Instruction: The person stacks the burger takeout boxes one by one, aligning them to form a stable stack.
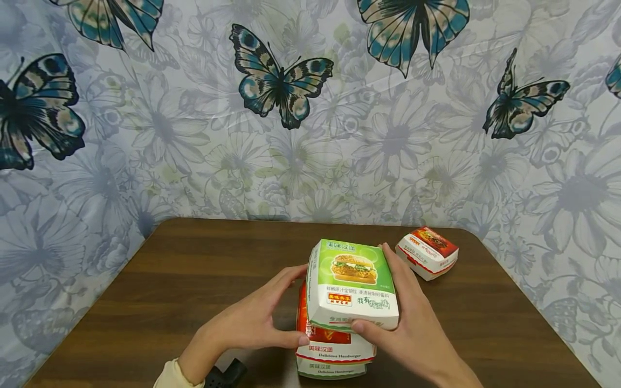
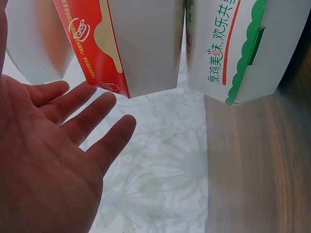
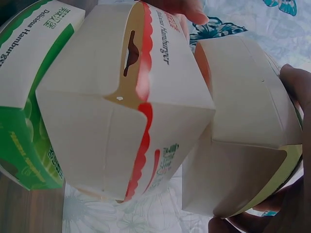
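Note:
A green-and-white hamburger box (image 1: 356,280) is in my right hand (image 1: 417,318), its thumb at the front lower edge and fingers along the right side. Below it stands a red-and-white hamburger box (image 1: 335,350), on top of another green-and-white hamburger box (image 1: 335,370). In the right wrist view, the held box (image 3: 243,92) tilts against the red box (image 3: 87,121). My left hand (image 1: 252,318) is beside the stack, thumb tip at the red box's front left edge. Its fingers look spread and fairly straight near the red box (image 2: 102,48) in the left wrist view.
A smaller red-and-white burger box (image 1: 429,253) sits at the back right of the brown wooden table (image 1: 204,258). Behind the table hangs a butterfly-and-flower patterned cloth (image 1: 310,167). A black device (image 1: 227,374) is at the left wrist.

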A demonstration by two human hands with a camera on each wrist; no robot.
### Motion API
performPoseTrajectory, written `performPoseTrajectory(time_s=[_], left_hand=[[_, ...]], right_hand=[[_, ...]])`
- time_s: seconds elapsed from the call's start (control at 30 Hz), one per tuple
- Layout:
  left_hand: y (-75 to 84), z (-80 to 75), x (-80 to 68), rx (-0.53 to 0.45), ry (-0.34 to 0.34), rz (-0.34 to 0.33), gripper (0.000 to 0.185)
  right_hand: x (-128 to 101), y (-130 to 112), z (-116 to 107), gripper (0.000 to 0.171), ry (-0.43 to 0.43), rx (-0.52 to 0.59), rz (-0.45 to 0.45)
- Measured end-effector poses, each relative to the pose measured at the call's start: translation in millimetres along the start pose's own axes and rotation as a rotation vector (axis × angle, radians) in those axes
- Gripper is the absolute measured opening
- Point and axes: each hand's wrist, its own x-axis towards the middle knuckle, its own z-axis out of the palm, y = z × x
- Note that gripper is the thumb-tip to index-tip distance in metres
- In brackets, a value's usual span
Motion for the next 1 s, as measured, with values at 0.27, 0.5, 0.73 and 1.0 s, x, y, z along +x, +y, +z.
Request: performPoseTrajectory(time_s=[0.27, 0.5, 0.73, 1.0], left_hand=[[0.1, -1.0, 0.1, 0.004, 0.009, 0.001, 0.099], [0.2, -1.4, 0.7, 0.023, 0.012, 0.009, 0.101], [-0.5, -2.0, -0.2, 0.032, 0.019, 0.018, 0.100], [-0.8, -3.3, -1.5, 0.012, 0.026, 0.054, 0.100]], right_hand=[[-1.2, -2.3, 3.0, 0.122, -0.018, -0.009, -0.011], [-1.7, -8.2, 4.9, 0.122, -0.039, -0.013, 0.009], [-1.3, -11.3, 6.2, 0.122, -0.029, -0.050, -0.016], [-0.9, -16.8, 7.8, 0.120, -0.039, -0.095, 0.011]])
